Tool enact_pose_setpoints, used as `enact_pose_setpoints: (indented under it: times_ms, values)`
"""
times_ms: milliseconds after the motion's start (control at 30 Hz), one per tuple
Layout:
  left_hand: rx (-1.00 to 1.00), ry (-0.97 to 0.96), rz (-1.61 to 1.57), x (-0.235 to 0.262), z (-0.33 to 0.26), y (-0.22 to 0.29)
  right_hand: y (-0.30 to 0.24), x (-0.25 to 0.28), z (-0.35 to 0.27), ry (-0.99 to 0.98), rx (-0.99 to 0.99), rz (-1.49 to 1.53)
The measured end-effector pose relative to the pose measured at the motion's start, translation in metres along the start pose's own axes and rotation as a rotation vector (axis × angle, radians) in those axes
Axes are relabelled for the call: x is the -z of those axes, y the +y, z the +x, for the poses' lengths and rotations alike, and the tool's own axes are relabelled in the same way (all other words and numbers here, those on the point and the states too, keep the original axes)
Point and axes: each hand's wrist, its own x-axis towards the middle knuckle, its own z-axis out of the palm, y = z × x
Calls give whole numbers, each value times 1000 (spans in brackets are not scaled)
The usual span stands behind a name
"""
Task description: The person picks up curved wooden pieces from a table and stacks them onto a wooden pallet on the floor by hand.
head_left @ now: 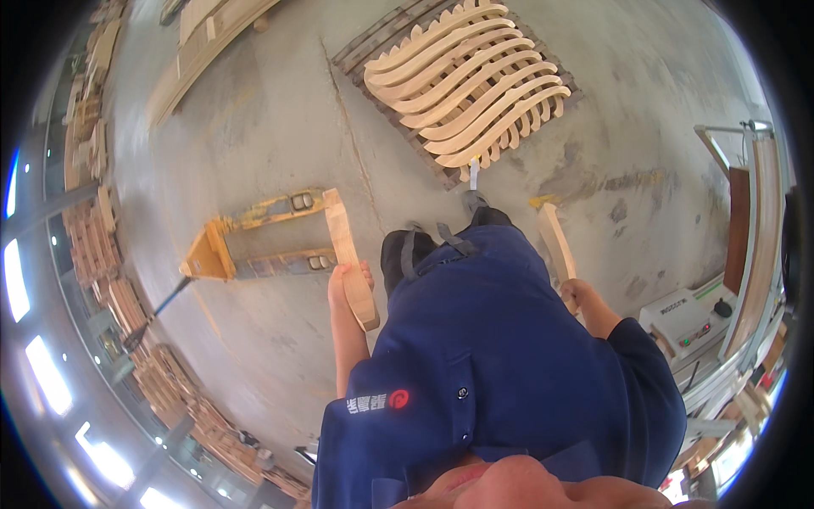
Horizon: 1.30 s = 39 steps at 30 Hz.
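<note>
My left hand [340,287] is closed around a long, curved wooden piece [341,233], pale and smooth, which stands out ahead of and behind the grip. On the other side of my body, my right hand [579,294] grips a second curved wooden piece [555,237] by its near end. Ahead of my feet lies a stack of similar S-shaped wooden pieces [475,76], laid in crossed layers on a dark slatted pallet [383,36]. Both held pieces are apart from that stack.
A yellow pallet jack [218,248] stands on the concrete floor to my left, its forks pointing toward me. Long boards [203,51] lie at the far left, with wood stacks [93,237] along that side. At right stands a machine with a white control box [687,324].
</note>
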Motion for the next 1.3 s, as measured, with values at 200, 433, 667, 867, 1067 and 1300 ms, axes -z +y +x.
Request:
enact_pose_setpoints:
  times_ms: [200,433,667,867,1067,1300]
  values:
    - [47,-9,158,44,25,147,-4,-121,23,-60,55,291]
    - [162,-99,252,28,35,287,-31,-268,-39,-85,82,451]
    - [191,-138,533,-43,61,396,-53,-386,-88,-70,-60,472]
    - [327,-140,624,-117,119,496,-87,-497,-46,-199,-145,589]
    - [384,-139,895,-220,168,577,-146,-604,-60,-216,-201,761]
    - [454,-161,1399,-352,247,663,-225,-719,-150,-74,-120,1019]
